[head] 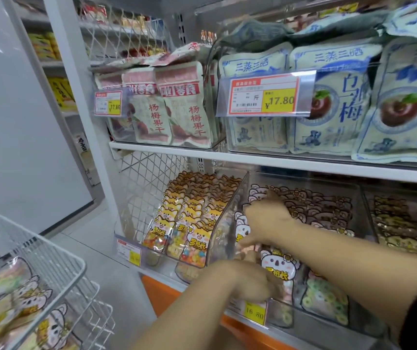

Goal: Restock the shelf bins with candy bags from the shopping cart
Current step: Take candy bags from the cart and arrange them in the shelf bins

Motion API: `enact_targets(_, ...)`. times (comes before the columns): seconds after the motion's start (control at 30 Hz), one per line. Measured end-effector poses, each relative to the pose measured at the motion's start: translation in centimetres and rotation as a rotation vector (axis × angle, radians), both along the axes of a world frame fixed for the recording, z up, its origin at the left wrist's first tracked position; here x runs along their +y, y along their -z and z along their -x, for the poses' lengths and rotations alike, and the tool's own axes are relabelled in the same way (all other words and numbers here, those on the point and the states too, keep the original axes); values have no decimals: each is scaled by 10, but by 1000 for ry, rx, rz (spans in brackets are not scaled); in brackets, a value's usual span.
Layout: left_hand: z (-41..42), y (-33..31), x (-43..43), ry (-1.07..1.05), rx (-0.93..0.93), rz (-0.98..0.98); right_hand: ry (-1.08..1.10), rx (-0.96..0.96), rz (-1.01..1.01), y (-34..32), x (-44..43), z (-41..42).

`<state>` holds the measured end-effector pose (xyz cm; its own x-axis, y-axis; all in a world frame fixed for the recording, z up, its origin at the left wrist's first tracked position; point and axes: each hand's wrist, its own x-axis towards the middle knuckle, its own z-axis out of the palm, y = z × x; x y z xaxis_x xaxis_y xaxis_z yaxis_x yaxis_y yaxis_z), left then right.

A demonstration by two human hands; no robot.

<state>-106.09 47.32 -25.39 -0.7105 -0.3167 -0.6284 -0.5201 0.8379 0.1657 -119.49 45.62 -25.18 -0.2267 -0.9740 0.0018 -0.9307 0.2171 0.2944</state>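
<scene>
The white wire shopping cart (58, 251) stands at the lower left with several cartoon candy bags (23, 299) lying in it. On the lower shelf a clear middle bin (242, 193) holds rows of koala candy bags (280, 266). My right hand (265, 215) reaches into this bin from the right, fingers spread and pressing against the upright rows. My left hand (252, 281) comes up from below to the bin's front. Its fingers are curled over a front candy bag, though blur hides the exact grip.
A left bin (149, 258) is packed with fox candy bags (189, 218), and a right bin (404, 223) holds more bags. Yellow price tags (254, 313) hang on the orange shelf edge. The shelf above (177, 150) carries dried plum packs. A white wall panel (13, 122) is at the left.
</scene>
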Motion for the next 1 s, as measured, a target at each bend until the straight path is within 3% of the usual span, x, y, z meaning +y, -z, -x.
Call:
enact_targets(0.13,-5,-7,4,-21,44,-20,-22,-567,-122,-20,12,29)
enact_targets(0.2,-5,-11,4,-5,48,-28,-39,-489,-166,-23,20,36)
enact_targets(0.37,-6,-20,9,19,75,-39,-89,-153,76,0,16,29)
enact_targets(0.5,-7,-15,5,-52,94,-73,-146,71,99,4,12,34)
enact_targets(0.57,-7,-17,5,-45,105,-80,-147,29,69,6,13,36)
enact_targets(0.7,-8,-15,4,-53,122,-87,6,-499,203,-25,16,47)
enact_targets(0.77,-7,-11,3,-68,133,-109,63,-639,304,-39,17,49)
enact_targets(0.8,-7,-8,1,-70,131,-117,74,-666,236,-44,18,45)
enact_targets(0.9,-7,-5,1,-55,116,-98,87,-553,-171,-33,15,24)
enact_targets(1.0,-6,-4,1,-31,134,-76,56,-319,-249,-20,6,9)
